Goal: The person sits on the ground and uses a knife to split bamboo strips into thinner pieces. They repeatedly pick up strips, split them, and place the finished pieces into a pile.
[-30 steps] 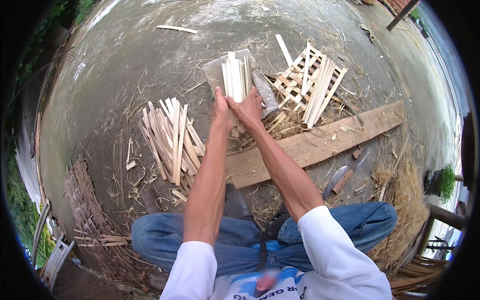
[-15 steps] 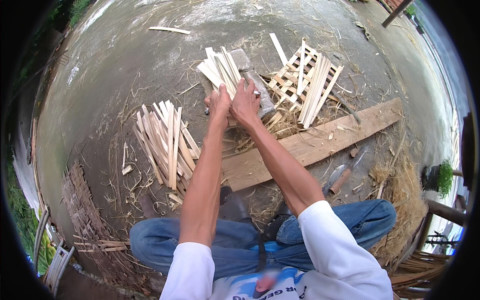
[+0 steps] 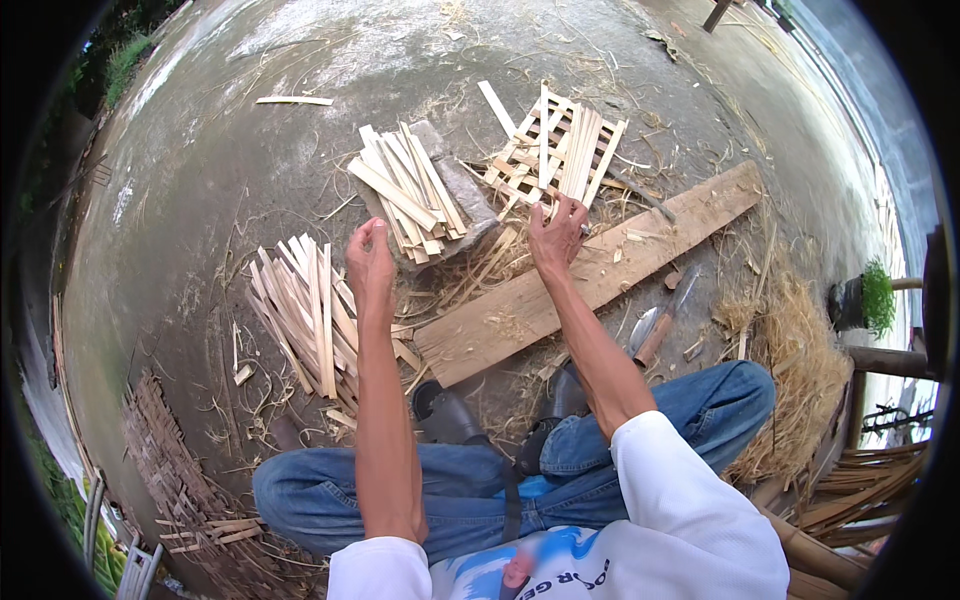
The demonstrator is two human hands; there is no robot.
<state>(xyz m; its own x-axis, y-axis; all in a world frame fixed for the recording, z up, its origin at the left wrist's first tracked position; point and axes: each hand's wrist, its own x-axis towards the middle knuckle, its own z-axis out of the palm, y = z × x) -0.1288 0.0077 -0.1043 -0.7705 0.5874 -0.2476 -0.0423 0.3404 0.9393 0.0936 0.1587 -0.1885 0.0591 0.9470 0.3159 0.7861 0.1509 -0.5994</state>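
A pile of strips (image 3: 300, 322) fans out at 8 o'clock from the curled left hand (image 3: 372, 272). The right hand (image 3: 556, 238) is half-curled; I cannot tell whether either holds anything. Beyond, pale slats (image 3: 402, 190) top a grey block (image 3: 468, 192); a woven lattice (image 3: 522, 156) lies at the right hand's 12 o'clock.

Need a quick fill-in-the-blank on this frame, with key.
1. The hand nearer the woven lattice is the person's ____ one.
2. The long plank is made of ____.
3. The jeans are ____ in color.
4. The plant near the picture's right edge is ____ in color.

Missing words: right; wood; blue; green
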